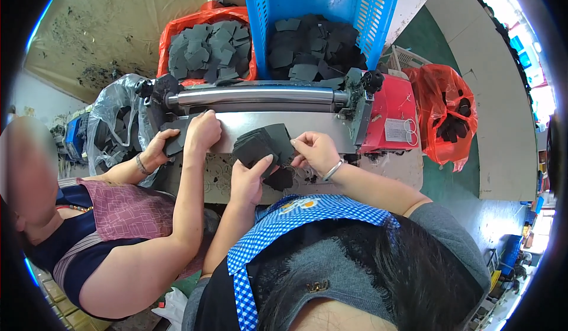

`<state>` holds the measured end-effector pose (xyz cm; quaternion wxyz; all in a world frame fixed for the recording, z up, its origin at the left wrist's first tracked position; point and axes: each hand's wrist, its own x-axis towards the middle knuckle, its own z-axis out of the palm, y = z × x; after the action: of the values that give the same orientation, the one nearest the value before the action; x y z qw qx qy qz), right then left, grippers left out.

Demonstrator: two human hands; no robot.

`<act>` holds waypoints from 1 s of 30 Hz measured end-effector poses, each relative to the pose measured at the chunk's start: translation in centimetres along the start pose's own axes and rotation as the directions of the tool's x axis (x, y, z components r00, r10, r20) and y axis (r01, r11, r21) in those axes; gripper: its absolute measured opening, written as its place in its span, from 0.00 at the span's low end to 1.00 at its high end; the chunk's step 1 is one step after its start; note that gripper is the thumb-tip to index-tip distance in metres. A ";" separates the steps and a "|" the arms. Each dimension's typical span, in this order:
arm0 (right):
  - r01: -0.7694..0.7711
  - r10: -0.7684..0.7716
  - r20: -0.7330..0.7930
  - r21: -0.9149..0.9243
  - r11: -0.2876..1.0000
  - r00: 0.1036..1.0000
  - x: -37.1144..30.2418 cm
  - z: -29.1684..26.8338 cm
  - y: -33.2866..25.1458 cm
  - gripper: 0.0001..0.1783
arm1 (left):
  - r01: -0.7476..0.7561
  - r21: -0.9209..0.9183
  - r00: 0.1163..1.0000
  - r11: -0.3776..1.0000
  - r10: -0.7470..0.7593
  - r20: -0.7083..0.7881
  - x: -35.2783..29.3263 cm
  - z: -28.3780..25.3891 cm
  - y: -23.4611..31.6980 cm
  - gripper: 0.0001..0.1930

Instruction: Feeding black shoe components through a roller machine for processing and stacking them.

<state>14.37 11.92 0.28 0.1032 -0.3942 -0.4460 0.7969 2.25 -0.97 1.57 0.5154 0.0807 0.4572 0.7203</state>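
From the head view, my left hand [248, 180] grips a stack of dark foam pieces [263, 144] from underneath, fanned so the top one can be peeled off. My right hand [313, 150] pinches the stack's edge at 3 o'clock, fingers closed on it. The stack sits just before the steel roller [254, 97] at 12 o'clock. At 9 o'clock a co-worker's hands [189, 136] press another dark piece flat on the table [319, 124]. The blue crate [322, 29] beyond holds more pieces.
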 end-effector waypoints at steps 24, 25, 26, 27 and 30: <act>-0.034 0.085 0.172 -0.278 0.960 0.981 1.7 -0.9 -1.6 0.13 | 0.008 -0.076 0.999 0.997 -0.011 -0.039 0.6 -1.5 0.1 0.14; -0.114 0.133 0.072 -0.217 0.970 0.989 1.9 -1.4 -1.5 0.13 | 0.034 -0.128 0.999 0.991 -0.036 -0.011 0.7 -1.6 0.1 0.14; -0.188 0.187 -0.025 -0.146 0.971 0.982 2.3 -2.0 -1.3 0.12 | 0.032 -0.128 0.999 0.991 -0.034 -0.011 0.7 -1.7 0.2 0.14; -0.126 0.118 -0.150 -0.046 0.991 0.982 3.4 -2.6 -1.1 0.12 | 0.045 -0.109 0.999 0.993 -0.043 0.022 0.8 -1.9 0.3 0.14; -0.018 0.025 -0.116 0.061 0.998 0.993 3.5 -1.8 -2.6 0.10 | 0.053 -0.085 0.997 0.995 -0.049 0.053 1.0 -1.9 0.0 0.15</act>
<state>12.89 16.38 -0.08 0.1321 -0.4416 -0.4107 0.7867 0.71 -1.23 0.10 0.5481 0.0649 0.4142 0.7238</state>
